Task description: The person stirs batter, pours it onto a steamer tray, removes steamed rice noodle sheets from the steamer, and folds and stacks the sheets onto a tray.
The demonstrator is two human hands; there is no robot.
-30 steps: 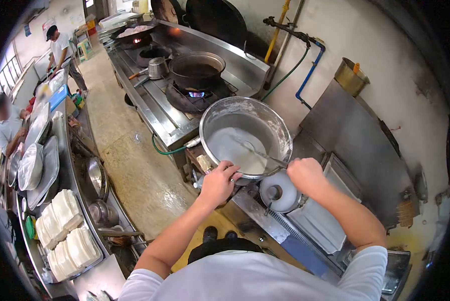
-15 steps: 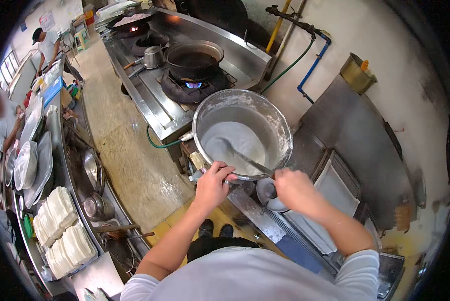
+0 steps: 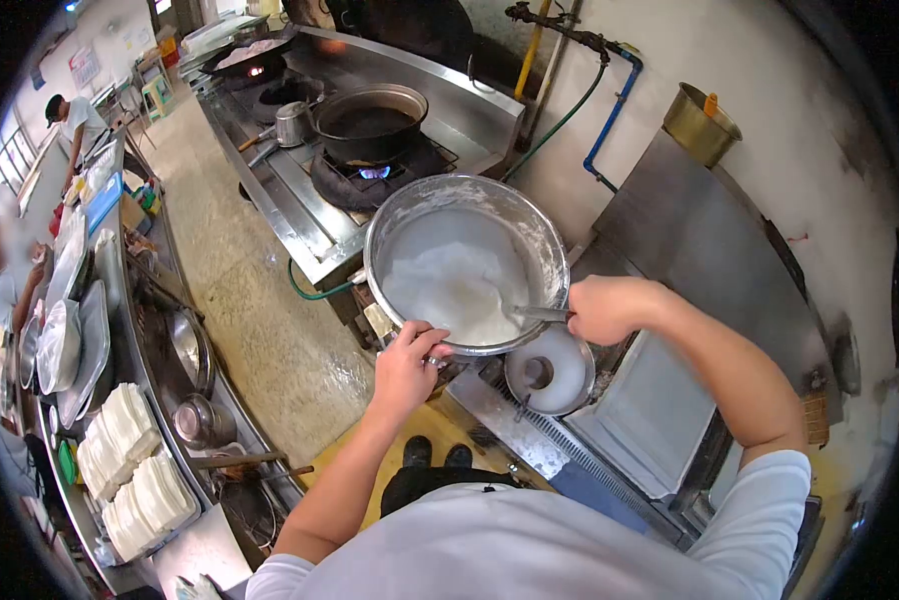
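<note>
Two bare hands work at a large metal bowl (image 3: 544, 240) of cloudy white liquid (image 3: 434, 265), at the center of the frame. The right hand (image 3: 607, 308) is closed in a fist, its fingers pressed together around the handle of a ladle (image 3: 537, 313) (its head dips into the liquid near the bowl's right side). The left hand (image 3: 406, 368) holds the near rim, its fingers bent and slightly spread; a ring shows on one of them. White residue streaks the bowl's inner wall above the liquid.

Just below the bowl at right, a smaller pan (image 3: 591, 384) contains more white matter, with a round, dark-topped object (image 3: 537, 373) in it. Beside that, at lower right, lies a flat, pale tray (image 3: 659, 410).

Above the bowl, a dark pot (image 3: 354, 150) sits over a blue flame (image 3: 374, 173); its contents are too dark to make out. Near it lies a small saucepan (image 3: 292, 125), and at upper left a wok (image 3: 209, 66) holds pale food (image 3: 249, 53). A brass-colored bucket (image 3: 697, 135) stands at upper right, an orange handle (image 3: 710, 103) rising from it. At lower left, white stacks (image 3: 119, 435) fill a metal tray (image 3: 197, 508), near a bowl wrapped in plastic (image 3: 59, 345).
</note>
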